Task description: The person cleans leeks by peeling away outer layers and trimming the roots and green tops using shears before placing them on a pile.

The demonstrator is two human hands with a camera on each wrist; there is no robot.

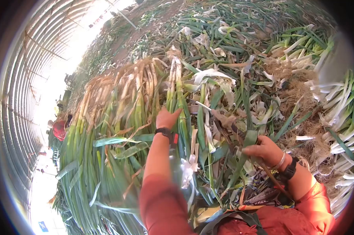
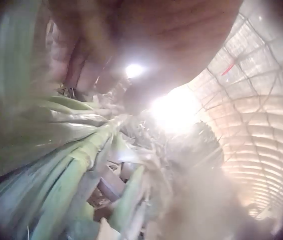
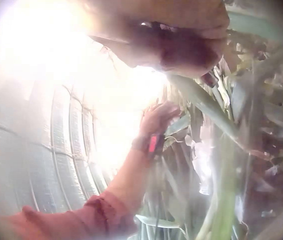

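Observation:
My left hand (image 1: 168,118) reaches into a thick row of long green onions (image 1: 83,156), its thumb across a few stalks (image 1: 179,92) with roots at the far end. Its other fingertips are hidden among the stalks; I cannot tell whether they grip. In the left wrist view, the hand (image 2: 151,35) arches over pale green stalks (image 2: 81,157). Near my body, my right hand (image 1: 267,150) holds a flat green leaf (image 1: 239,166) between thumb and curled fingers. The leaf (image 3: 206,105) extends below the right hand (image 3: 166,40) in the right wrist view.
Trimmed onions (image 1: 339,117) with white stems and tangled roots (image 1: 298,92) lie in piles at the right. Stripped leaves (image 1: 239,43) and papery skins (image 1: 214,74) litter the ground. A curved ribbed wall (image 1: 22,90) rises at the left, where a red-clad person (image 1: 59,129) appears.

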